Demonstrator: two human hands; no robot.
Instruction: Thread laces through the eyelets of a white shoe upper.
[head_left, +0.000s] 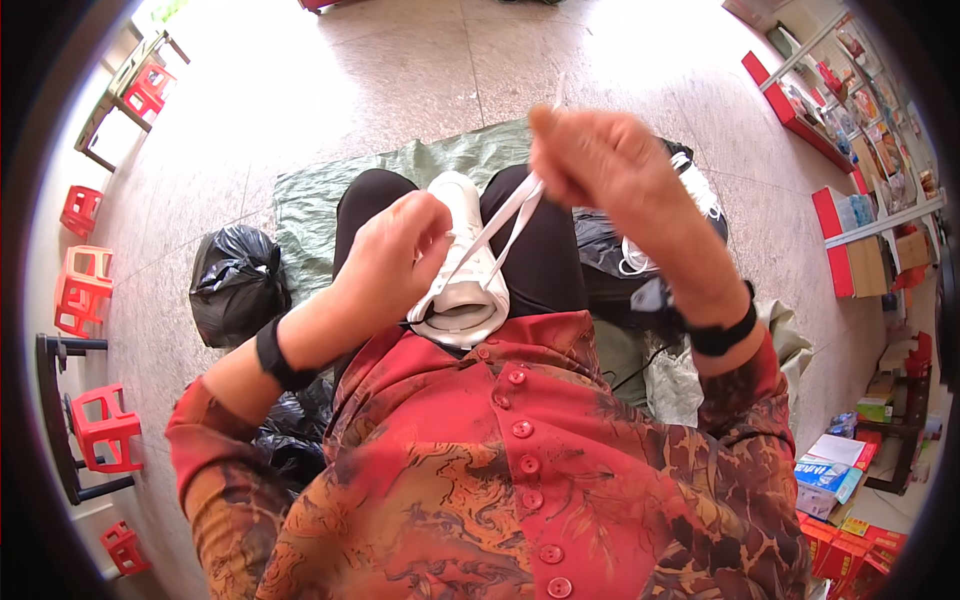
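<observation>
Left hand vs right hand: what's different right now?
- Position: the right hand is out to the right of the white shoe; the left hand is close by the shoe's left side.
- Grip: the right hand pinches the white lace; the left hand's fingers are curled, but whether they grip anything is unclear.
- Size: the right hand looks larger in the picture than the left.
Shared: both bare, black band on each wrist.

Free passage is left over the floor point(400, 90) beyond the green sheet point(308, 205); between left hand point(403, 245) and right hand point(605, 150) it is crossed by a white lace point(513, 208), and leftward blocked by a black bag point(238, 290).
</observation>
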